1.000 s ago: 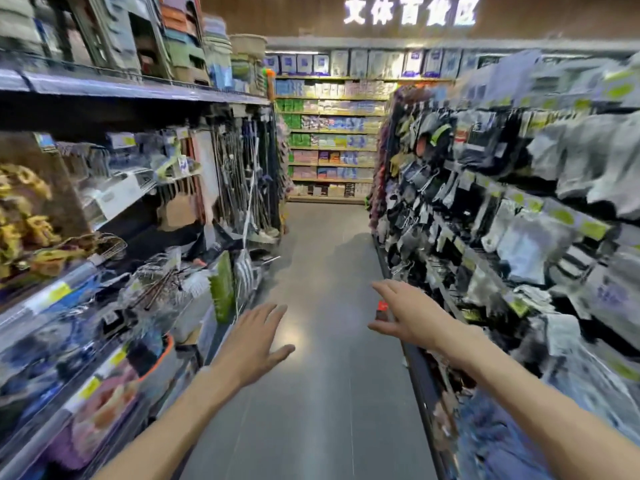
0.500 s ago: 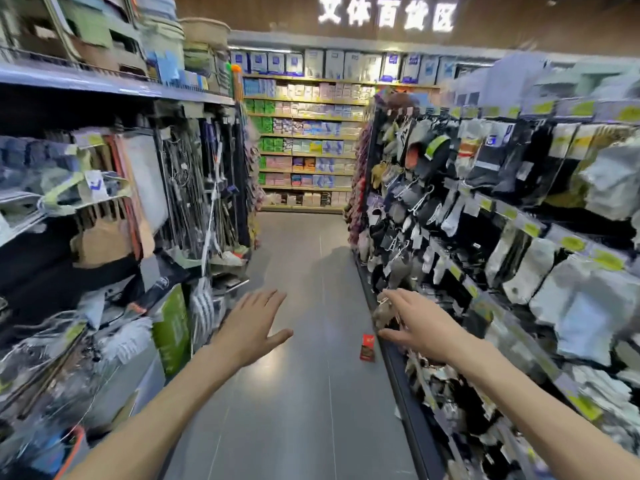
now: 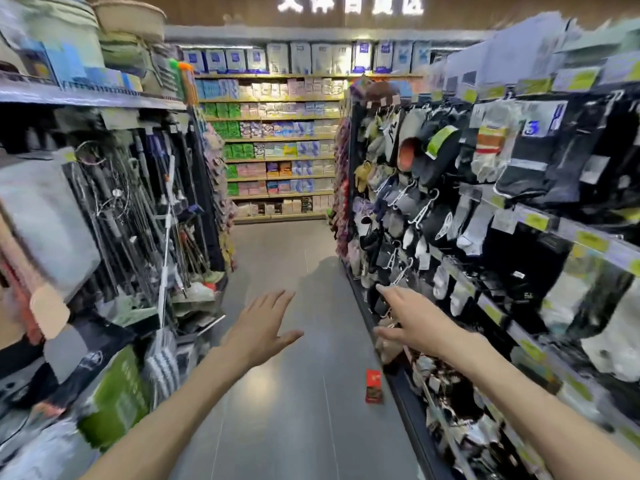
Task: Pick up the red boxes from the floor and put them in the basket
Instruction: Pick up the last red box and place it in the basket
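A single red box (image 3: 373,386) lies flat on the grey floor of a shop aisle, close to the foot of the right-hand shelving. My left hand (image 3: 260,328) is stretched forward over the middle of the aisle, palm down, fingers apart and empty. My right hand (image 3: 414,323) reaches forward beside the right shelves, fingers spread, holding nothing, above and just beyond the red box. No basket is in view.
Shelving (image 3: 131,216) with mops, brushes and cleaning goods lines the left side. Racks of socks and slippers (image 3: 485,209) line the right. The grey floor (image 3: 298,427) runs ahead to a far wall of stocked shelves (image 3: 280,143).
The view has moved forward along the aisle. The red box now lies nearer and lower in view, below my right hand. Both hands stay extended and empty.
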Motion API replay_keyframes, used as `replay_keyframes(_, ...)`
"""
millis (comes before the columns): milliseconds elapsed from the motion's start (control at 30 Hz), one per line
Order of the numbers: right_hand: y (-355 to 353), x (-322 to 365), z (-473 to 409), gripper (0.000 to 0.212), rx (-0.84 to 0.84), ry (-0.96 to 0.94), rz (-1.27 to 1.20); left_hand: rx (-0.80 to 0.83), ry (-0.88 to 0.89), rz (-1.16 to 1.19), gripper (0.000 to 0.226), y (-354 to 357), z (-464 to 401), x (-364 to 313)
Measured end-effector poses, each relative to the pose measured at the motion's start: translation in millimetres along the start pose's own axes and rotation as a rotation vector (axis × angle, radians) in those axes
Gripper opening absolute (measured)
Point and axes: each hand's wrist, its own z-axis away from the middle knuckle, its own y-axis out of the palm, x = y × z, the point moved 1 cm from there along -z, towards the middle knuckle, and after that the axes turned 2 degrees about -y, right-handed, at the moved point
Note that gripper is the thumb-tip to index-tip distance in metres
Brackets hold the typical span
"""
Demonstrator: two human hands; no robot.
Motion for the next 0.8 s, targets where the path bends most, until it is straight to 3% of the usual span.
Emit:
replay_keyframes(500, 106, -176, -308, 0.094, 0.111, 0.092, -0.042, 0.061, -0.01, 0.11, 0.091, 141, -315, 137)
replay_keyframes(800, 236, -261, -459, 0.092, 0.231, 0.228, -0.072, 0.19, 0.046, 0.196, 0.088, 302, -471, 234)
